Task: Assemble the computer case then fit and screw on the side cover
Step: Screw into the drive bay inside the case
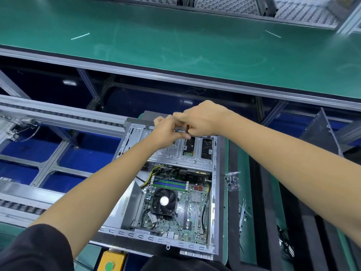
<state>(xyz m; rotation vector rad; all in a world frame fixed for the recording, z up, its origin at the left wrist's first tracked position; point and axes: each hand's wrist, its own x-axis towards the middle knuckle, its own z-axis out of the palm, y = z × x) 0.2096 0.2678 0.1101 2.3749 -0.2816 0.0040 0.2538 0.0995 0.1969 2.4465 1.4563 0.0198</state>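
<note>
Open computer case [215, 192] lies flat on the bench, side cover off. Both hands are met over its far end. A thin black tool [187, 130] is pinched by the right hand [201, 120]. Left hand [166, 132] is curled just beside it; what it grips cannot be told. Fan [164, 201] sits nearer than the grip; a bag of screws [232, 181] lies right of it.

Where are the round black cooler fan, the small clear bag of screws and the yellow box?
Round black cooler fan [164, 201], head view: white hub.
Small clear bag of screws [232, 181], head view: middle.
Yellow box [113, 259], head view: top face.
</note>
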